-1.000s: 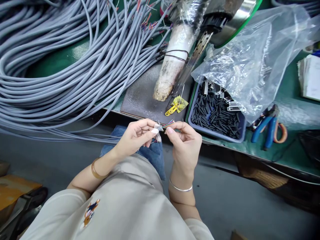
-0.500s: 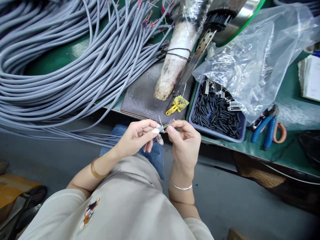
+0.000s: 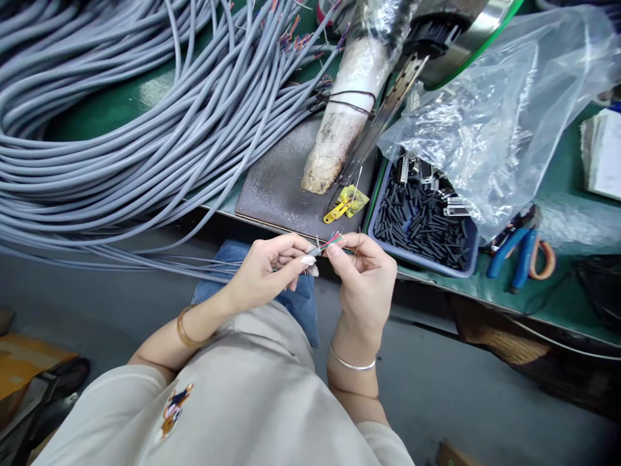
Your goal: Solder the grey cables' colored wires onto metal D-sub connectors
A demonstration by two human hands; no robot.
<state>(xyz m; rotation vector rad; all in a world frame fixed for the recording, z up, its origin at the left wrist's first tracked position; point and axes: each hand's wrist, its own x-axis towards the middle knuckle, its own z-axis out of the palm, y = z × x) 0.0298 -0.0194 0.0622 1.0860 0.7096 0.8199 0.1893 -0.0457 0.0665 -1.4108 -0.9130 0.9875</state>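
Near the bench's front edge, my left hand (image 3: 266, 268) pinches a grey cable (image 3: 315, 252) close to its stripped end. Thin coloured wires (image 3: 332, 241), red and green among them, fan out of that end toward the right. My right hand (image 3: 366, 275) has thumb and forefinger closed on these wires. A fine strand (image 3: 359, 241) stands up by the right fingers. Below the cable, a small whitish scrap hangs by the left fingertips, too small to make out.
Bundled grey cables (image 3: 160, 165) cover the bench's left. A dark plate (image 3: 276, 184) carries a yellow clip-like piece (image 3: 337, 211) under a wrapped white tube (image 3: 334, 123). Rightward are a blue tray (image 3: 427, 266) of black sleeves and metal connectors, a plastic bag (image 3: 490, 116) and blue-handled pliers (image 3: 520, 259).
My right hand has shifted slightly right, and the coloured wires between the hands now show more and look more fanned. The whitish scrap under the cable is less visible.
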